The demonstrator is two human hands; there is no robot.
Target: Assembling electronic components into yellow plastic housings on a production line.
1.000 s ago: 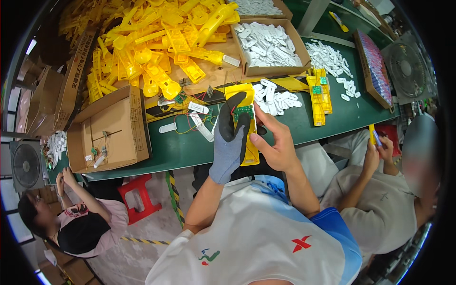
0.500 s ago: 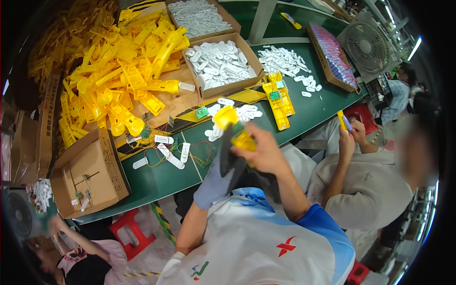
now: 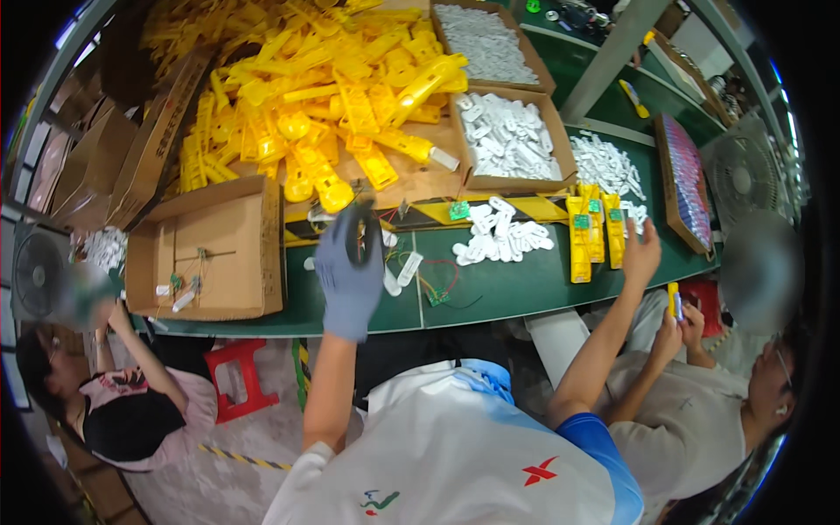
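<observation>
My left hand (image 3: 350, 276), in a grey glove with dark fingers, is over the table's edge strip by the yellow pile. Its fingers are curved apart, and nothing shows between them. Under and beside it lie white oval pieces (image 3: 407, 269), thin wires and a green circuit board (image 3: 436, 296). My bare right hand (image 3: 643, 255) is open at the right, fingers stretched beside a yellow plastic casing (image 3: 615, 243). That casing lies next to other yellow casings (image 3: 580, 249) with green boards on them.
Yellow plastic parts (image 3: 289, 96) are heaped at the back left. White pieces fill a cardboard box (image 3: 564, 166) and lie loose in front of it (image 3: 503, 241). An open carton (image 3: 262, 293) stands at left. Co-workers sit on both sides; the right one's hands (image 3: 672, 331) hold a yellow item.
My hands have parted. The yellow casing they held is gone from them, and another casing lies in the row at right. My left hand has moved left toward the pile; the view has shifted.
</observation>
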